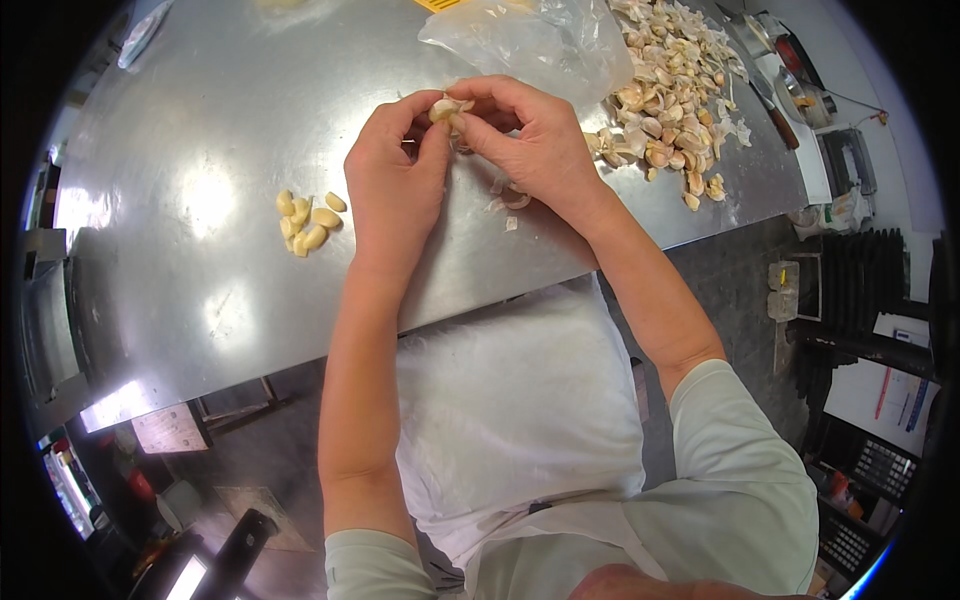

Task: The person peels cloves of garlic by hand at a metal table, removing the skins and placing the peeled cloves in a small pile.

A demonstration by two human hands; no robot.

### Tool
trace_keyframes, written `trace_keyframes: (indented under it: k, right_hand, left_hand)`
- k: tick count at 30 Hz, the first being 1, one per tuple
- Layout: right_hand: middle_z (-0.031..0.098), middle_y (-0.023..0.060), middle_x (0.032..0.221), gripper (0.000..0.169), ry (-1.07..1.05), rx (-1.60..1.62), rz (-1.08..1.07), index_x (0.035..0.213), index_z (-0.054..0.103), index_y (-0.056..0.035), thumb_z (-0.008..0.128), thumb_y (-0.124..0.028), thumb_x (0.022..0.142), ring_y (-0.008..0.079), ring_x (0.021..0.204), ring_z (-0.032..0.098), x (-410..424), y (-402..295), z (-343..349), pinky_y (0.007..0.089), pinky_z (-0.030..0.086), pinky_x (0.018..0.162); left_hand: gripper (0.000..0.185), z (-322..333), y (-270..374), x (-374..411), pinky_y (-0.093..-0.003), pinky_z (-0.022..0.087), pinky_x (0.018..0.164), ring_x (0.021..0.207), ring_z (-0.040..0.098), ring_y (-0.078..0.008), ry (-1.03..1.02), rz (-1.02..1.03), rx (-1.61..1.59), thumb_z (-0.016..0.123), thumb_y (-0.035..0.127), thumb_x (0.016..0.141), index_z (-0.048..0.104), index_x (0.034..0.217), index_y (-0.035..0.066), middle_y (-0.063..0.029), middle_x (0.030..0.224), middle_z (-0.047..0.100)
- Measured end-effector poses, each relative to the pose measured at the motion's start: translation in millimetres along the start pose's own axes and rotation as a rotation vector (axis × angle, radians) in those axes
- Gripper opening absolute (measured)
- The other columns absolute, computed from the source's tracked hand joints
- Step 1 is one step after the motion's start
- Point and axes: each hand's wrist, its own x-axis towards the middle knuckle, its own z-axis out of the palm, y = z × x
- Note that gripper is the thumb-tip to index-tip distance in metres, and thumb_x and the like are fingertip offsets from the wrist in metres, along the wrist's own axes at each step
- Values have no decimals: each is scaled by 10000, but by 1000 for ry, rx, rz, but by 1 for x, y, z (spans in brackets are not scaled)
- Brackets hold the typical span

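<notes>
Between the fingertips of both hands is a garlic clove (444,109), with loose papery skin on its right side. My left hand (397,161) pinches it between thumb and index finger. From the right, my right hand (529,139) grips the same clove and its skin. Left of my left hand lies a small group of peeled garlic cloves (325,217) on the stainless steel table (247,135). Bits of garlic skin (512,199) are scattered under my right wrist. A large heap of unpeeled garlic cloves (667,112) spreads out to the right.
Beyond my hands lies a clear plastic bag (532,45), with part of a yellow plastic item (437,4) behind it. A knife with a wooden handle (782,127) rests near the table's right edge. Metal bowls (795,94) stand farther right.
</notes>
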Motion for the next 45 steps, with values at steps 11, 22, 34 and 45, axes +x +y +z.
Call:
trace_keyframes:
  k: [11,22,34,45]
  right_hand:
    - [730,94,838,199,-53,-175,-81,1040,693,-25,686,-216,985,170,729,684,1,5,-2,297,541,680]
    - [738,51,867,159,-125,-311,-121,1101,693,-1,659,-133,1019,91,765,698,-1,4,-10,242,558,689]
    - [734,70,822,59,42,-99,-70,980,684,-30,674,-82,955,118,717,685,-2,5,-2,267,552,653]
    - [760,75,898,130,3,-140,-78,1064,697,-39,685,-128,971,144,772,716,-3,-1,-2,271,564,703]
  left_hand:
    - [230,1,-5,0,-271,540,743,787,642,-120,20,124,136,726,54,911,744,1141,46,-47,933,714]
    - [244,2,-1,-2,-269,543,750,790,643,-118,-3,109,142,716,33,886,744,1128,32,-44,940,725]
    - [236,3,4,-1,-288,574,815,939,707,-151,-50,-69,-96,716,81,946,712,1166,-7,-69,1044,736]
    - [218,1,3,-1,-284,577,796,892,714,-146,-2,-46,-39,724,97,944,729,1136,-7,-75,998,755]
